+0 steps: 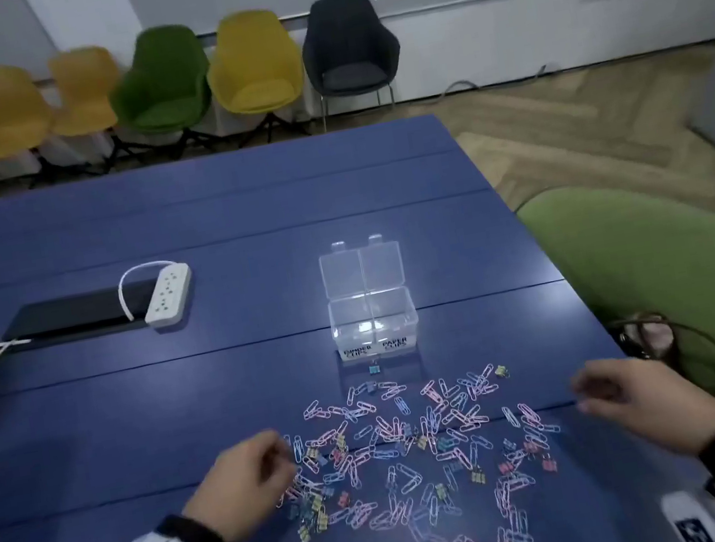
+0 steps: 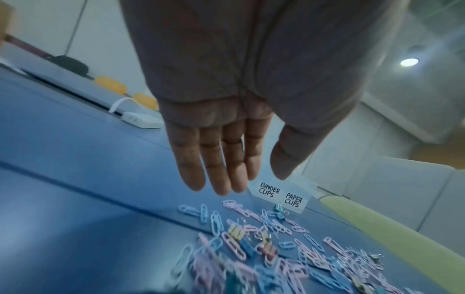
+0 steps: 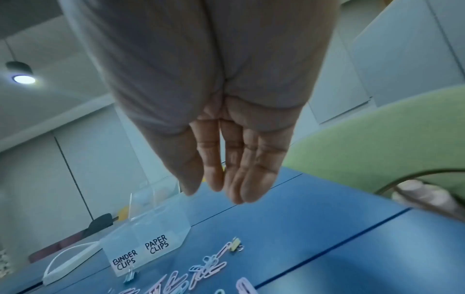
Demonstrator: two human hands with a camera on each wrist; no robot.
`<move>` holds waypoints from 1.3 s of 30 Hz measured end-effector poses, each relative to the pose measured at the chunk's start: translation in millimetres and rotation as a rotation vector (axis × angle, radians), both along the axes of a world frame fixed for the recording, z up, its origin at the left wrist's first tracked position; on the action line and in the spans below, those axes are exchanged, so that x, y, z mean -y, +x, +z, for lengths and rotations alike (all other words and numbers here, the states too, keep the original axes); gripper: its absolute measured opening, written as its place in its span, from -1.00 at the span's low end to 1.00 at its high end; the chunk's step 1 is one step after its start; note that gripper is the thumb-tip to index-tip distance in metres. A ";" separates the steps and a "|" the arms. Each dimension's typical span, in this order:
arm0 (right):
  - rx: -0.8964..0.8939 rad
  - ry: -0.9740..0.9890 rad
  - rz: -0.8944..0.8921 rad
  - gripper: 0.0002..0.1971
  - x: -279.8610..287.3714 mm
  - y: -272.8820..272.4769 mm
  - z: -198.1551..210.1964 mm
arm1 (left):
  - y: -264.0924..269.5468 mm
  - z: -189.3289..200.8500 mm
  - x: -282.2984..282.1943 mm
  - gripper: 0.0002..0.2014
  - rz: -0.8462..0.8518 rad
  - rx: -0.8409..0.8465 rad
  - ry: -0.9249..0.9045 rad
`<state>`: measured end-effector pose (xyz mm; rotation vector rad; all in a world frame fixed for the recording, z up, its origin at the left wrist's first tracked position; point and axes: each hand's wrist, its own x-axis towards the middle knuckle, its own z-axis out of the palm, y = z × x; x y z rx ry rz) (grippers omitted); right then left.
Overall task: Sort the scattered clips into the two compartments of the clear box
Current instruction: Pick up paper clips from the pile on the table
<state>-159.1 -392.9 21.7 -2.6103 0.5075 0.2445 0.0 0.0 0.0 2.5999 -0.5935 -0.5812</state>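
From the head camera, a clear plastic box (image 1: 371, 315) with two compartments and its hinged lid thrown back is standing on the dark blue worktop (image 1: 194, 213), both compartments looking bare. A scatter of pink and blue wire paper clips (image 1: 405, 452) mixed with small coloured binder clips (image 1: 477, 475) is lying at six o'clock from the box, one blue binder clip (image 1: 374, 369) sitting just in front of its labels. The left hand (image 1: 240, 484) is hovering at the nine o'clock edge of the scatter, the right hand (image 1: 628, 400) at the three o'clock edge; both are blurred. A white power strip (image 1: 168, 295) is lying at ten o'clock from the box, and a green chair (image 1: 678, 278) is standing at three o'clock.

From the left wrist, the left hand (image 2: 226, 139) is showing a released grip, fingers (image 2: 219, 169) straight and together, holding nothing, above the clips (image 2: 251, 248). The box's labels (image 2: 281, 196) are reading BINDER CLIPS and PAPER CLIPS.

From the right wrist, the right hand (image 3: 226, 149) is likewise showing a released grip, fingers (image 3: 251, 175) extended and empty, above the worktop at two o'clock from the box (image 3: 151, 228).
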 end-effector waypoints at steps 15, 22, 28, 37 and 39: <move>-0.191 -0.348 0.324 -0.52 -52.3 115.1 -55.2 | 81.7 -49.2 70.2 -0.56 -0.155 0.138 0.321; -0.184 -0.485 0.390 -0.73 -61.8 115.4 -66.4 | 77.5 -53.6 90.4 -0.71 -0.208 0.244 0.446; -0.142 -0.486 0.373 -0.79 -69.0 106.8 -71.3 | 63.2 -51.4 103.6 -0.75 -0.210 0.307 0.589; -0.164 -0.516 0.390 -0.79 -72.2 105.4 -71.1 | 62.7 -45.7 104.7 -0.83 -0.242 0.333 0.629; -0.138 -0.494 0.383 -0.85 -68.0 105.5 -68.9 | 65.5 -44.9 96.8 -0.90 -0.232 0.310 0.527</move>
